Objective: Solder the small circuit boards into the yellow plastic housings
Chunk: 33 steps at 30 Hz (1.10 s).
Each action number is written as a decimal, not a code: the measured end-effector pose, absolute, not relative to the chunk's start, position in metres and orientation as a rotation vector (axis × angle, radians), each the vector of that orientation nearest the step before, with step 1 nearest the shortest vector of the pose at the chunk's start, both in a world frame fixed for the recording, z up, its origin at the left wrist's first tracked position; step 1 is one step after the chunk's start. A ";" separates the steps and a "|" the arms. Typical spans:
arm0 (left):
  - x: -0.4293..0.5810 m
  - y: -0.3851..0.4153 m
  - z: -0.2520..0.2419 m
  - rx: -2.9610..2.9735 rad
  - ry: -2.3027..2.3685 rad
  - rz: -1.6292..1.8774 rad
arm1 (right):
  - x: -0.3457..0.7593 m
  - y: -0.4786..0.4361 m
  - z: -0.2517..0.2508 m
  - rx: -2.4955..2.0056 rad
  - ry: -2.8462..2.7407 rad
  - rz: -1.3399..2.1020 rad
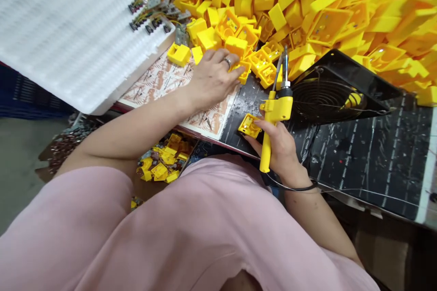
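Observation:
My right hand [282, 148] is closed around a yellow soldering gun [278, 109], its metal tip and feed tube pointing away from me. Between that hand's thumb and fingers sits a small open yellow plastic housing [249, 126], close to the table's front edge. My left hand [215, 77], with a ring on one finger, reaches to the near side of the heap. Its fingers are bent onto another yellow plastic housing [244, 72], and the fingertips are partly hidden among the pieces. More yellow housings [266, 70] lie just right of it.
A big heap of yellow housings [327, 22] fills the back. A black fan [327, 95] stands right of the soldering gun. White foam tray [78, 32] at left carries small wired parts [157, 11]. Below the table edge, a box holds yellow pieces [160, 170]. A cable [297, 188] crosses my right wrist.

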<state>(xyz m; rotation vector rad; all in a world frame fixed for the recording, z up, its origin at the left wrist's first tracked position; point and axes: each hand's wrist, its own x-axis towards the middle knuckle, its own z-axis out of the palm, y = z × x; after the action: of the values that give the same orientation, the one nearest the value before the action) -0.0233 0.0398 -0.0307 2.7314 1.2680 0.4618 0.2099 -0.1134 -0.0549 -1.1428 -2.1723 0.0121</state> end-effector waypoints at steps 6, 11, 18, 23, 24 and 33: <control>-0.063 -0.003 -0.036 2.982 0.937 0.719 | 0.216 -0.117 -0.054 -1.110 -2.108 0.198; -0.049 -0.062 -0.037 3.025 0.871 0.649 | 0.218 -0.116 -0.054 -1.039 -2.158 0.259; -0.104 0.016 -0.003 2.905 1.196 0.534 | 0.216 -0.113 -0.051 -1.055 -2.144 0.188; -0.159 0.112 0.017 2.701 1.945 0.332 | 0.213 -0.111 -0.054 -1.045 -2.090 -0.005; -0.160 0.121 0.017 2.728 1.881 0.327 | 0.212 -0.111 -0.055 -1.046 -2.085 -0.028; -0.123 0.140 -0.004 2.601 1.748 0.381 | 0.208 -0.109 -0.058 -1.061 -2.041 -0.035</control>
<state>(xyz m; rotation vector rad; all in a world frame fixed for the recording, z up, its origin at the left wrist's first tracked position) -0.1229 0.1397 -0.0043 2.6006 1.7482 0.3805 0.2084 -0.1086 -0.0583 -1.0609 -2.0407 -0.0352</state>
